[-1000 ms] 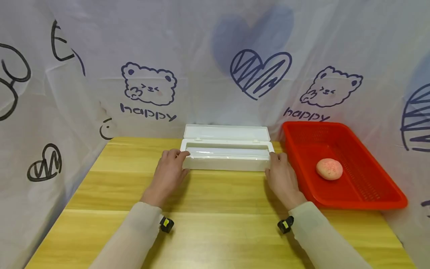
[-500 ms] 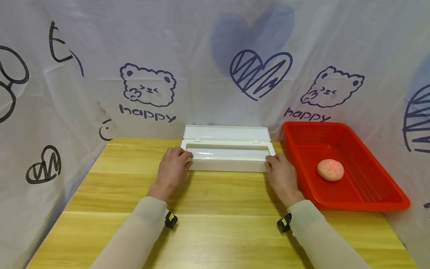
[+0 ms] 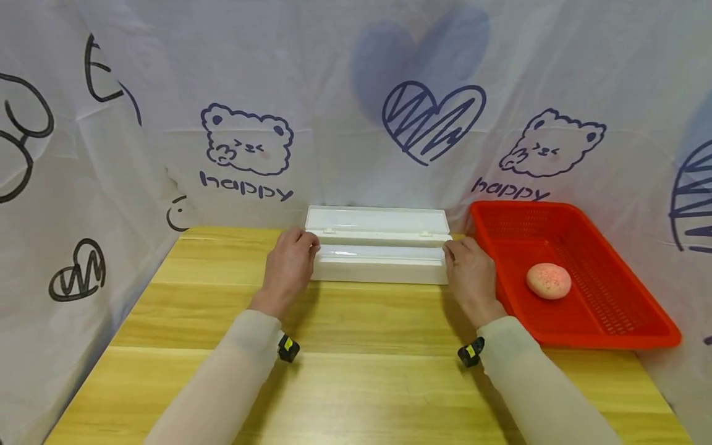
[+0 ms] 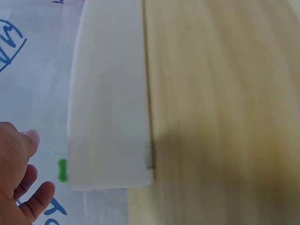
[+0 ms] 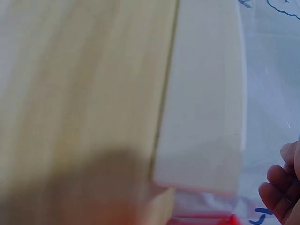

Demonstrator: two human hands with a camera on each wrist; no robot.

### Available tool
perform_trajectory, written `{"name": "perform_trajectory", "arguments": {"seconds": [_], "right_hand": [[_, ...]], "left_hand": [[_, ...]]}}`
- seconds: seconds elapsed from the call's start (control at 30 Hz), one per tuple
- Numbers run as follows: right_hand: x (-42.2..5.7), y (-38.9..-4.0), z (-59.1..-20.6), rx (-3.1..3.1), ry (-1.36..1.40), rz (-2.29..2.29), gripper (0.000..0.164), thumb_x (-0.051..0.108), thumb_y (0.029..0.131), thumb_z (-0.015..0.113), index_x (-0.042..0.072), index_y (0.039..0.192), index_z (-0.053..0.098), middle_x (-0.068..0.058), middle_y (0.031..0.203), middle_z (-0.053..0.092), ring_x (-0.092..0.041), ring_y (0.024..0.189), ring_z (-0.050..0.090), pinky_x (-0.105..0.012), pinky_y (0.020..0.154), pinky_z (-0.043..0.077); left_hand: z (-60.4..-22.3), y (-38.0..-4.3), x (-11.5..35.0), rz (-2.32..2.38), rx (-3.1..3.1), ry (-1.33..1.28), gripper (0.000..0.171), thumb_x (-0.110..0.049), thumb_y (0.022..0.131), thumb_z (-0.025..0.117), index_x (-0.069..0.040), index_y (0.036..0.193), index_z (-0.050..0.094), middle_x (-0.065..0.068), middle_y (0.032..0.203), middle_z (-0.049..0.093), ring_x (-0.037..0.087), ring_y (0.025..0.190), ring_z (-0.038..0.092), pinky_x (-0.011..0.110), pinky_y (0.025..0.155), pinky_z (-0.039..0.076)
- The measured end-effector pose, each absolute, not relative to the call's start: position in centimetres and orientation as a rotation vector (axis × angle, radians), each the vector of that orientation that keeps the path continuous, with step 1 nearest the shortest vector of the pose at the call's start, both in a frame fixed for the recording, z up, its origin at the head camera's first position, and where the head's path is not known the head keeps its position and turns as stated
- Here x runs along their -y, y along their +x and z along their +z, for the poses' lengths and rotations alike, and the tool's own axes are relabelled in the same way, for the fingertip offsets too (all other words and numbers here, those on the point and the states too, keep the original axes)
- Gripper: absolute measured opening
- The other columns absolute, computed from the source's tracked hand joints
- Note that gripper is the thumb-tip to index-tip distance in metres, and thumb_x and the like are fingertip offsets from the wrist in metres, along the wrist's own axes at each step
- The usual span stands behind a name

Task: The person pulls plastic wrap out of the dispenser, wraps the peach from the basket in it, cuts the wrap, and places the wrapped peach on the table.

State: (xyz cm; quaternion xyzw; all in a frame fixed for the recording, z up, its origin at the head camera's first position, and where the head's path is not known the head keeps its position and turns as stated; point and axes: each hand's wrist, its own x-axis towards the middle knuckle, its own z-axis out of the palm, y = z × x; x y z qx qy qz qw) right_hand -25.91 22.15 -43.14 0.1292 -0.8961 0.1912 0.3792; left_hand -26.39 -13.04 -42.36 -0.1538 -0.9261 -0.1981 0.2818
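Note:
A long white cling film box [image 3: 384, 272] lies at the back of the table, its lid [image 3: 378, 219] tipped back. Inside it shows a pale roll [image 3: 384, 251]. At the left end, the curled fingers of my left hand [image 3: 288, 269] pinch what looks like the edge of clear film. My right hand [image 3: 473, 276] pinches likewise at the right end. The film between them is barely visible, with faint glints. Both wrist views show the box's smooth front [image 4: 110, 103] with the fingertips beyond it; some fingers are cut off by the frame.
A red plastic basket [image 3: 528, 321] stands at the right, close to my right hand, with a round pinkish object [image 3: 548, 281] inside. White printed cloth [image 3: 345, 148] hangs behind the wooden table [image 3: 367, 383] and at its sides.
Both hands have gone from the box's front corners slightly up and back, over the opening, fingers now pinched together. The box, basket and round object have stayed in place.

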Motion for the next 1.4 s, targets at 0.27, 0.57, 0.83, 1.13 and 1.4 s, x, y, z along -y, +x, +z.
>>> {"name": "perform_trajectory", "arguments": {"seconds": [0.27, 0.57, 0.83, 1.13, 1.4], "right_hand": [[-22.0, -26.6, -41.2, 2.252, 0.276, 0.546, 0.013, 0.015, 0.092, 0.064, 0.004, 0.091, 0.070, -0.015, 0.087, 0.061, -0.032, 0.078, 0.060, -0.051, 0.072, 0.054], [-21.8, -26.0, -39.6, 2.294, 0.197, 0.593, 0.021, 0.020, 0.096, 0.060, 0.004, 0.103, 0.071, -0.015, 0.096, 0.062, -0.031, 0.087, 0.061, -0.050, 0.081, 0.053], [-21.6, -25.3, -38.3, 2.198, 0.195, 0.612, 0.020, 0.019, 0.095, 0.060, 0.004, 0.101, 0.072, -0.016, 0.095, 0.063, -0.031, 0.087, 0.060, -0.050, 0.082, 0.054], [-21.3, -24.6, -36.6, 2.133, 0.145, 0.595, 0.025, 0.023, 0.097, 0.057, 0.004, 0.105, 0.072, -0.016, 0.098, 0.065, -0.029, 0.090, 0.061, -0.047, 0.084, 0.055], [-21.3, -23.4, -35.7, 2.074, 0.133, 0.658, 0.026, 0.026, 0.097, 0.058, 0.007, 0.104, 0.073, -0.015, 0.095, 0.065, -0.027, 0.087, 0.059, -0.048, 0.080, 0.056]], "left_hand": [[-40.7, -27.0, 13.2, -0.533, 2.471, -0.389, 0.007, -0.014, 0.094, 0.062, -0.007, 0.096, 0.065, 0.009, 0.096, 0.056, 0.026, 0.088, 0.049, 0.041, 0.072, 0.052], [-39.0, -26.7, 13.1, -0.574, 2.436, -0.384, 0.011, -0.018, 0.097, 0.059, -0.008, 0.097, 0.064, 0.008, 0.098, 0.055, 0.024, 0.090, 0.049, 0.040, 0.075, 0.051], [-37.4, -26.0, 12.9, -0.632, 2.366, -0.388, 0.010, -0.018, 0.097, 0.059, -0.008, 0.096, 0.063, 0.007, 0.095, 0.053, 0.024, 0.086, 0.049, 0.040, 0.073, 0.050], [-35.6, -25.0, 12.9, -0.671, 2.292, -0.424, 0.012, -0.016, 0.097, 0.058, -0.005, 0.097, 0.062, 0.009, 0.095, 0.052, 0.023, 0.085, 0.050, 0.039, 0.072, 0.050], [-34.7, -23.5, 12.9, -0.736, 2.221, -0.458, 0.014, -0.018, 0.097, 0.057, -0.005, 0.098, 0.062, 0.009, 0.094, 0.050, 0.022, 0.085, 0.051, 0.037, 0.072, 0.052]]}}
